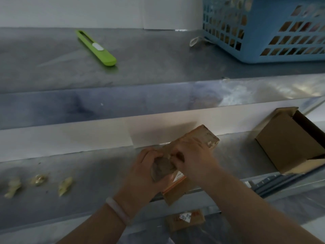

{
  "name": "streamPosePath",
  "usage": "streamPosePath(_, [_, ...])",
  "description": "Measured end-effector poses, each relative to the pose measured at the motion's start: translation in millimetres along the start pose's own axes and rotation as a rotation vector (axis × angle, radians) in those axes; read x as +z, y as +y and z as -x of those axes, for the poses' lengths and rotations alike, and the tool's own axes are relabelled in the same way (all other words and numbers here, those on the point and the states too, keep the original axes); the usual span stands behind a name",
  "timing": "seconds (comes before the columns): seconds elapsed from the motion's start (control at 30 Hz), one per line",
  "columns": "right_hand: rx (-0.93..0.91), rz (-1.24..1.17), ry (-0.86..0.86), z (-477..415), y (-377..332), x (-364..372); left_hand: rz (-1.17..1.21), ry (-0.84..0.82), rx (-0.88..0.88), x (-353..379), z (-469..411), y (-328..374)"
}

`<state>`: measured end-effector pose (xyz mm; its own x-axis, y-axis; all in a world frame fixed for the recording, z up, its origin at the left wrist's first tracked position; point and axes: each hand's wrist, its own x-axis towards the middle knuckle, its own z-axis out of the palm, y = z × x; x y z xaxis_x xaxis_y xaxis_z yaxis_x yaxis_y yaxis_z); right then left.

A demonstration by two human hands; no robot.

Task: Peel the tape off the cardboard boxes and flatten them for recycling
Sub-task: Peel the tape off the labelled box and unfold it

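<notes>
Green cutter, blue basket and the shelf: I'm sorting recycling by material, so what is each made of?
Green cutter: likely plastic, smooth matte casing, white slider. Blue basket: moulded plastic by its lattice walls. Shelf: seemingly sheet metal, grey with dull reflections.

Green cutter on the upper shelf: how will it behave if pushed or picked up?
The cutter looks flat and slim, so it should slide, not roll, on the smooth metal shelf. Plastic-looking body, so probably light and stiff. Its low profile may make a pinch from above fiddly.
</notes>
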<state>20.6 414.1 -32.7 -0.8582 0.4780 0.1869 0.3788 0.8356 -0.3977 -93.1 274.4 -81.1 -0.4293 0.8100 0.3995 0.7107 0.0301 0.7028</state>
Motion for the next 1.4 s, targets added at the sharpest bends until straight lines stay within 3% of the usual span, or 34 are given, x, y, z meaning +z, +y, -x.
streamPosePath(0.1, [-0.012, 0.017, -0.057, -1.4, -0.2, -0.2, 0.0, -0.013, -0.023, -0.7, 0.3, -2.0])
streamPosePath(0.2, [0.094, -0.046, -0.083, -7.4, 7.0, -5.5, -0.009, -0.017, -0.032, -0.8, 0.2, -1.9])
streamPosePath(0.3, [0.163, -0.06, -0.005, -14.3, 23.9, -19.1, -0.019, -0.013, -0.04, -0.8, 1.2, -2.8])
streamPosePath(0.4, [0.104, 0.03, 0.084, -14.6, 38.0, -31.1, -0.024, -0.023, -0.052, -1.3, 1.1, -5.1])
streamPosePath(0.5, [-0.074, 0.158, 0.157, -10.2, 39.4, -30.6, -0.024, -0.013, -0.05, -0.4, 1.2, -6.3])
streamPosePath(0.67, [-0.149, 0.223, -0.081, -8.7, 32.2, -12.9, -0.031, -0.029, -0.021, -0.6, -0.3, -5.7])
streamPosePath(0.8, [-0.082, 0.02, 0.005, -2.8, 31.9, -15.2, -0.046, -0.058, -0.009, -4.6, -2.6, -7.4])
streamPosePath(0.93, [-0.078, 0.085, -0.065, 0.5, 43.1, -23.3, -0.044, -0.087, 0.007, -8.6, -4.9, -11.6])
streamPosePath(1.13, [-0.009, 0.086, -0.02, -3.4, 52.8, -27.6, -0.026, -0.084, 0.015, -9.4, -6.1, -17.2])
streamPosePath(1.23, [0.144, 0.071, 0.045, -6.8, 64.2, -30.3, -0.033, -0.084, 0.016, -8.9, -5.7, -19.9])
streamPosePath(1.33, [0.338, -0.099, 0.263, -7.0, 79.4, -36.6, -0.032, -0.066, 0.042, -7.5, -4.3, -22.7])
streamPosePath(1.4, [0.32, -0.123, 0.4, -5.3, 83.8, -39.4, -0.033, -0.063, 0.054, -6.9, -3.7, -25.4])
